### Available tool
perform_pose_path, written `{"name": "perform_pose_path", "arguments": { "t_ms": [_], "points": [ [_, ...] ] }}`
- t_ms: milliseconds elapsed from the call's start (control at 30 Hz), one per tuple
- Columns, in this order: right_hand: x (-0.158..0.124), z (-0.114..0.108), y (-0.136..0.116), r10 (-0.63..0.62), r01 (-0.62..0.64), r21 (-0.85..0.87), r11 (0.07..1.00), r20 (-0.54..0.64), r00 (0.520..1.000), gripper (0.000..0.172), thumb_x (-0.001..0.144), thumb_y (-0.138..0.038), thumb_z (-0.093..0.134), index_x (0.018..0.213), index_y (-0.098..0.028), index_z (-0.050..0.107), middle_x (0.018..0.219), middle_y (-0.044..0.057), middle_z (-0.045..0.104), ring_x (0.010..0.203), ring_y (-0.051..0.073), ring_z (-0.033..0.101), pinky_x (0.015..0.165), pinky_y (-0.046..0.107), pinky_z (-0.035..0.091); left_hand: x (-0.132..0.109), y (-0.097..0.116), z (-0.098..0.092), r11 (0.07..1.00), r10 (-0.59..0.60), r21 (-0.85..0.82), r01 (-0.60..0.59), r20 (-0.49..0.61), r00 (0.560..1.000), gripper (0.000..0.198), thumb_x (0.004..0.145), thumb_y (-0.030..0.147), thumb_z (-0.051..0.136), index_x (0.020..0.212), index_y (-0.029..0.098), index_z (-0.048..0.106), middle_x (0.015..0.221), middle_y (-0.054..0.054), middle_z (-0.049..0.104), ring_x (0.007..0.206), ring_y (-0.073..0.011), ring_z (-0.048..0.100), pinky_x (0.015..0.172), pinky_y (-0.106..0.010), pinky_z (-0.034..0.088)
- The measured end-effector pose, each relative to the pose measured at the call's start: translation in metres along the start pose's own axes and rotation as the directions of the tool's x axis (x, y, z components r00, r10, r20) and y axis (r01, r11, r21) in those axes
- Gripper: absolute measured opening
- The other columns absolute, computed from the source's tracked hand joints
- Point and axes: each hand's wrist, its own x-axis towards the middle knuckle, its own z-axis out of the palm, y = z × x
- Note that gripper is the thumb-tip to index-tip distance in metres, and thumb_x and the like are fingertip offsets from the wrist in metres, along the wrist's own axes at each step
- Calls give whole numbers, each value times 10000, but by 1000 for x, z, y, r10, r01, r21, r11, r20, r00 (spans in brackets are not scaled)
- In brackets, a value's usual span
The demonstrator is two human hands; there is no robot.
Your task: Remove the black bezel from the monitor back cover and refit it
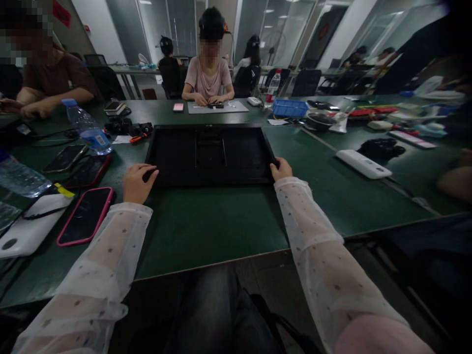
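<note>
A wide black tray-like panel (pixel 173 157) with a raised rim lies on the green table in front of me. Its middle carries a dark bracket-like part (pixel 210 147). My left hand (pixel 138 183) grips the near left corner, thumb and fingers closed on the rim. At the right edge, my right hand (pixel 282 170) is closed on the rim too, its fingertips partly hidden by the panel. White sheer sleeves with small stars cover both my forearms.
Left of me lie a pink-cased phone (pixel 86 216), a white power bank (pixel 33 226) and a water bottle (pixel 88 128). A white device (pixel 363 163) and a blue basket (pixel 290 108) are on the right. Across the table a person (pixel 208 76) works at a grey mat (pixel 236 106).
</note>
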Motion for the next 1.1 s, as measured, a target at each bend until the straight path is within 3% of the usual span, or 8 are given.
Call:
{"name": "perform_pose_path", "arguments": {
  "t_ms": [100, 267, 500, 733, 833, 933, 1100],
  "points": [
    [0, 0, 2, -22, 22, 2, 1000, 24, 999, 428, 787, -279, 628, 1202, -196, 695, 1158, 153, 738, 1182, 343, 680, 1131, 592, 512, 2, -9, 0, 985, -164, 46, 166, -33, 986, 429, 927, 459, 620, 1236, 192, 751, 1285, -155, 715, 1224, -330, 647, 1132, -488, 449],
    [-1, 1, 3, -31, 33, -27, 999, 54, 998, 483, 803, -238, 623, 1279, -170, 669, 1233, 177, 735, 1229, 352, 680, 1158, 575, 497, 5, -24, 1, 942, -333, 60, 329, 73, 940, 449, 889, 487, 641, 1183, 177, 782, 1045, -135, 782, 1063, -336, 725, 1040, -483, 518],
    [-3, 4, -2, -47, 47, -14, 999, 29, 998, 464, 863, -266, 610, 1316, -187, 664, 1272, 170, 740, 1261, 344, 686, 1167, 568, 491, 12, -38, -3, 938, -340, -19, 346, 147, 929, 437, 813, 457, 698, 1146, 189, 786, 1072, -127, 800, 1056, -338, 752, 1011, -486, 557],
    [6, 7, -1, -47, 45, 41, 998, 48, 998, 571, 854, -251, 636, 1415, -144, 649, 1355, 181, 717, 1328, 351, 667, 1198, 563, 482, 16, -45, -9, 903, -391, -95, 419, 223, 893, 451, 701, 403, 796, 1082, 167, 743, 1063, -138, 792, 979, -297, 757, 963, -449, 595],
    [9, 8, 0, -78, 72, 82, 994, 73, 994, 608, 836, -266, 649, 1438, -175, 647, 1392, 147, 710, 1349, 342, 656, 1218, 569, 471, 14, -41, -6, 896, -421, -62, 439, 192, 886, 537, 781, 500, 750, 1186, 150, 713, 1029, -126, 781, 966, -282, 751, 942, -424, 592],
    [10, 7, -1, -101, 93, 88, 992, 96, 990, 619, 832, -258, 633, 1448, -191, 645, 1387, 127, 719, 1367, 338, 644, 1227, 562, 470, 13, -40, 0, 914, -403, 4, 406, 124, 907, 540, 894, 563, 622, 1248, 164, 707, 962, -88, 762, 975, -274, 738, 981, -413, 560],
    [8, 6, -5, -87, 86, 10, 996, 121, 989, 635, 868, -224, 588, 1499, -163, 599, 1399, 155, 702, 1370, 348, 637, 1225, 570, 469, 12, -46, 4, 929, -368, 9, 370, 129, 921, 532, 899, 570, 625, 1280, 206, 700, 918, -53, 742, 940, -259, 724, 933, -372, 554]
  ]
}}
